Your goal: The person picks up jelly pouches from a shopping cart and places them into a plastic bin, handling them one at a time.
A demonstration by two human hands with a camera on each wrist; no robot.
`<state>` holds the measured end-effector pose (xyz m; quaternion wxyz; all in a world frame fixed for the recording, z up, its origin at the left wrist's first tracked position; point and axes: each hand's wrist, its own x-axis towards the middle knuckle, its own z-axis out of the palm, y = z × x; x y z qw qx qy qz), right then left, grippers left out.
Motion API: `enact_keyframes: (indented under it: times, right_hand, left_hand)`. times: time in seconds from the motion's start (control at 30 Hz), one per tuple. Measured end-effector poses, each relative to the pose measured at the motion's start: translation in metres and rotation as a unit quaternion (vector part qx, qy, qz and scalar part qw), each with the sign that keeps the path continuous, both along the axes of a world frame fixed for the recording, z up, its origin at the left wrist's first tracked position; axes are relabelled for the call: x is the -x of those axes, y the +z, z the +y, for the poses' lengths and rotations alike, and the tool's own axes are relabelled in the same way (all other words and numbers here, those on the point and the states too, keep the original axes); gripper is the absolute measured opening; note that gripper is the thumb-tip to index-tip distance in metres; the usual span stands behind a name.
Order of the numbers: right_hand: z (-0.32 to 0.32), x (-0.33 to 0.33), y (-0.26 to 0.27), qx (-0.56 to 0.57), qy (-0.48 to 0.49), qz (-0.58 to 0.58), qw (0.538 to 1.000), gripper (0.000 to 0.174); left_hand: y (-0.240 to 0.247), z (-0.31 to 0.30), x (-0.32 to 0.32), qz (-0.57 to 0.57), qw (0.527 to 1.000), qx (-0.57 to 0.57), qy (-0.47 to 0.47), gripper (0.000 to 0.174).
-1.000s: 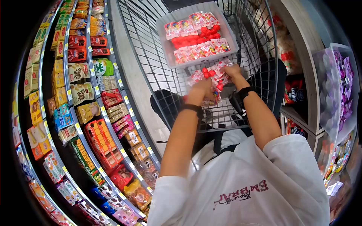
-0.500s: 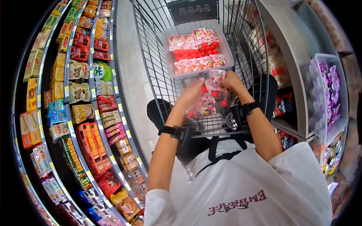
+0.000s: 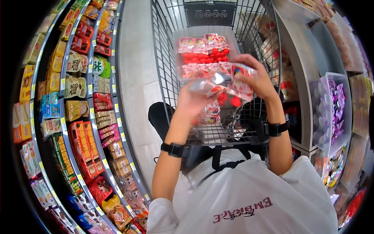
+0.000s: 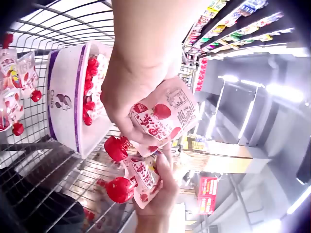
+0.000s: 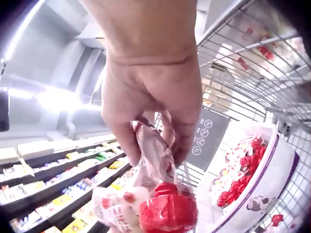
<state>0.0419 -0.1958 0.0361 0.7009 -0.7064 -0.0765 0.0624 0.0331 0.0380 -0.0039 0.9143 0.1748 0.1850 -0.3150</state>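
My left hand (image 3: 191,101) grips a pink drink pouch (image 4: 163,115) with strawberry prints and a red screw cap. My right hand (image 3: 260,78) pinches a second pouch (image 3: 242,81) of the same kind, its red cap (image 5: 167,208) hanging below the fingers. Both pouches are held side by side over the shopping cart, their caps close together. Beneath the hands, more pouches (image 3: 212,111) lie on the cart's wire floor. Just beyond, a translucent tub (image 3: 230,33) holds rows of the same pouches, with red caps toward its middle.
The wire cart (image 3: 160,66) surrounds the tub. On the left run shelves of packaged snacks (image 3: 83,148). At right stand a wooden shelf unit (image 3: 302,70) and a clear bin (image 3: 329,113) of purple packets.
Both hands have come up from the cart floor, each bringing a pouch, and now hold them higher and nearer the head camera. The head view has shifted, showing more of the cart's far end.
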Motion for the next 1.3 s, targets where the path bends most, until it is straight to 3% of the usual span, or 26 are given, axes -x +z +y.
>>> enact_keyframes:
  times: [0.03, 0.1, 0.17, 0.27, 0.33, 0.37, 0.43, 0.47, 0.53, 0.57, 0.63, 0.7, 0.73, 0.8, 0.83, 0.9, 0.97, 1.0, 1.07, 1.1, 1.17, 1.23, 1.3]
  right_hand:
    - [-0.002, -0.002, -0.007, -0.109, -0.056, 0.034, 0.992, 0.043]
    - [-0.009, -0.006, -0.014, -0.249, -0.101, 0.117, 0.956, 0.042]
    - [-0.006, -0.007, -0.02, -0.277, -0.121, 0.126, 0.945, 0.037]
    - [-0.004, -0.011, -0.033, -0.374, -0.122, 0.178, 0.902, 0.038]
    - [0.002, -0.011, -0.032, -0.366, -0.113, 0.198, 0.902, 0.038]
    - [0.006, -0.011, -0.031, -0.356, -0.103, 0.217, 0.903, 0.038]
    - [0.023, -0.012, -0.028, -0.214, -0.126, 0.174, 0.953, 0.025]
    - [0.032, -0.013, -0.036, -0.159, -0.121, 0.155, 0.968, 0.025]
    - [0.052, -0.012, -0.039, -0.095, -0.113, 0.146, 0.978, 0.031]
    - [0.055, -0.015, -0.059, 0.045, -0.145, 0.047, 0.987, 0.04]
    - [0.064, -0.014, -0.053, 0.086, -0.181, 0.055, 0.978, 0.045]
    - [0.052, -0.021, -0.055, 0.162, -0.102, 0.095, 0.977, 0.042]
    - [0.058, -0.018, -0.058, 0.004, -0.137, 0.164, 0.977, 0.036]
    - [0.061, -0.022, -0.052, -0.029, -0.173, 0.184, 0.967, 0.035]
    - [0.065, -0.024, -0.049, -0.065, -0.212, 0.211, 0.952, 0.034]
    - [0.046, -0.048, -0.082, -0.035, -0.224, 0.143, 0.963, 0.03]
    - [0.032, -0.081, -0.09, 0.023, -0.309, 0.13, 0.942, 0.037]
    - [0.014, -0.102, -0.111, 0.048, -0.283, 0.1, 0.953, 0.04]
    - [-0.005, -0.146, -0.143, 0.243, -0.296, -0.056, 0.922, 0.034]
    - [-0.007, -0.168, -0.143, 0.349, -0.294, -0.148, 0.878, 0.032]
    - [-0.013, -0.207, -0.161, 0.366, -0.233, -0.114, 0.893, 0.033]
    - [0.0, -0.224, -0.161, 0.383, -0.171, -0.076, 0.905, 0.033]
    - [0.012, -0.22, -0.172, 0.628, -0.159, -0.141, 0.749, 0.042]
  left_hand:
    - [0.013, 0.0, 0.0, -0.054, 0.998, 0.011, 0.012, 0.024]
    - [0.028, -0.005, 0.004, -0.036, 0.998, -0.012, 0.051, 0.028]
    - [0.029, -0.003, 0.005, -0.17, 0.976, -0.133, 0.04, 0.03]
    - [0.002, -0.002, 0.007, -0.222, 0.95, -0.221, 0.016, 0.027]
    - [0.0, -0.008, 0.013, -0.256, 0.91, -0.327, -0.019, 0.02]
    - [-0.006, -0.011, 0.017, -0.255, 0.91, -0.327, -0.018, 0.02]
    - [-0.021, -0.017, 0.02, -0.327, 0.826, -0.455, -0.06, 0.029]
    - [-0.026, -0.021, 0.021, -0.287, 0.871, -0.394, -0.062, 0.031]
    - [-0.018, -0.029, 0.023, -0.286, 0.876, -0.384, -0.055, 0.028]
    - [-0.013, -0.032, 0.023, -0.285, 0.881, -0.375, -0.048, 0.026]
    - [-0.009, -0.025, 0.021, -0.275, 0.868, -0.407, -0.067, 0.024]
    - [-0.021, -0.027, 0.015, -0.27, 0.859, -0.433, -0.045, 0.025]
    - [-0.026, -0.029, 0.011, -0.276, 0.862, -0.424, -0.035, 0.025]
    - [-0.025, -0.023, 0.005, -0.334, 0.773, -0.539, -0.011, 0.023]
    - [-0.019, -0.02, 0.0, -0.33, 0.775, -0.538, -0.008, 0.023]
    - [-0.004, -0.013, -0.01, -0.358, 0.76, -0.542, -0.036, 0.019]
    - [0.002, -0.005, -0.02, -0.35, 0.763, -0.542, -0.031, 0.014]
    - [0.008, 0.0, -0.023, -0.346, 0.787, -0.509, -0.04, 0.014]
    - [0.009, 0.009, -0.026, -0.363, 0.806, -0.465, -0.047, 0.012]
    - [0.012, 0.012, -0.029, -0.37, 0.802, -0.467, -0.039, 0.012]
    - [0.018, 0.016, -0.026, -0.382, 0.852, -0.355, -0.05, 0.011]
    - [0.018, 0.018, -0.025, -0.38, 0.854, -0.353, -0.047, 0.011]
    - [0.012, 0.023, -0.031, -0.367, 0.86, -0.351, -0.045, 0.01]
